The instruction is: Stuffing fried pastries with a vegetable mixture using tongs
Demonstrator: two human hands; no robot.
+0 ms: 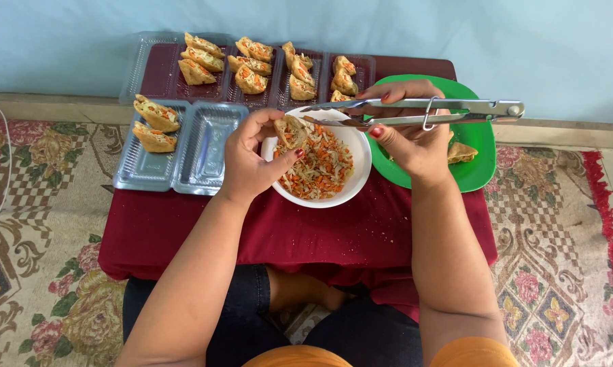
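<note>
My left hand (249, 163) holds a small fried tofu pocket (291, 130) over the rim of a white bowl (351, 194) filled with shredded carrot and vegetable mix (320, 166). Metal tongs (415, 111) lie gripped in my right hand (408, 136), their tips pointing left into the pocket's opening. The tongs are closed. Both hands hover above the bowl on a low table with a dark red cloth (300, 234).
Clear plastic trays (204, 146) at the left and back hold several stuffed pockets (155, 114). A green plate (476, 170) to the right carries an unfilled pocket (461, 152). A patterned carpet (41, 224) surrounds the table; a pale wall lies behind.
</note>
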